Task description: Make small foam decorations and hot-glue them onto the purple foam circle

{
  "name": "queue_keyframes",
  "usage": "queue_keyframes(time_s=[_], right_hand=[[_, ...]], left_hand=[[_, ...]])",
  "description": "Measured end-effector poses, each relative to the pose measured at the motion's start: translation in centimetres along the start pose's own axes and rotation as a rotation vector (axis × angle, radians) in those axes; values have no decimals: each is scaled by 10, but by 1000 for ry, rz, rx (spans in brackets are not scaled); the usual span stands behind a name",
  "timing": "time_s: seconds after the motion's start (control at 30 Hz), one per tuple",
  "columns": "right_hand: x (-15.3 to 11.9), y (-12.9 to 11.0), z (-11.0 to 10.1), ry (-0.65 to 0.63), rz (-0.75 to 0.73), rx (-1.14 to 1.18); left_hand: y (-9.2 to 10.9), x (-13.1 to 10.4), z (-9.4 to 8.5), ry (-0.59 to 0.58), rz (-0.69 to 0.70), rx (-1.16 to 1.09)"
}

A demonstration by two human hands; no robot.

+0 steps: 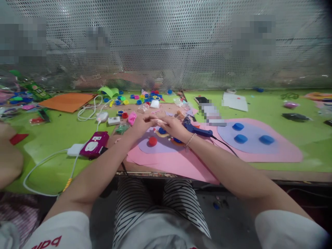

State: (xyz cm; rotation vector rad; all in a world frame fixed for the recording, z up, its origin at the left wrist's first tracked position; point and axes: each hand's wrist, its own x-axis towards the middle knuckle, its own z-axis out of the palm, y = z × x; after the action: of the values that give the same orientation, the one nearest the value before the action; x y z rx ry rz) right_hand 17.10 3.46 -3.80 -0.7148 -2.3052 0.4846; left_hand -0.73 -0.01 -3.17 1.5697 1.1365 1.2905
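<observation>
My left hand (pixel 144 125) and my right hand (pixel 174 128) meet over the worktable, fingertips pressed together. Whatever is between them is too small and covered to make out. Beneath them lies a lilac paper shape (pixel 145 148) on pink paper (pixel 178 165). On it sit a red bottle cap (pixel 153 141) and blue caps (pixel 162 130), partly hidden by my right hand. A blue glue gun (pixel 199 130) rests just right of my right wrist, its black cord trailing right. Close to my left hand is a crumpled pink piece (pixel 132 118).
Right of me, three blue caps (pixel 240 138) sit on another lilac-and-pink paper piece (pixel 282 152). A phone (pixel 201 99) lies behind the glue gun. A purple power adapter (pixel 95 144) with white cables stands left. Orange paper (pixel 68 102) and scattered caps lie farther back; another person's arm (pixel 9 159) shows left.
</observation>
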Motion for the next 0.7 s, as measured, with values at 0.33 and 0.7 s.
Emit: queue_keyframes(time_s=[0.33, 0.7], right_hand=[[-2, -2, -1, 37, 19, -2], [-2, -9, -4, -45, -49, -148]], left_hand=[[-2, 3, -1, 41, -45, -57], [0, 4, 2, 63, -79, -65]])
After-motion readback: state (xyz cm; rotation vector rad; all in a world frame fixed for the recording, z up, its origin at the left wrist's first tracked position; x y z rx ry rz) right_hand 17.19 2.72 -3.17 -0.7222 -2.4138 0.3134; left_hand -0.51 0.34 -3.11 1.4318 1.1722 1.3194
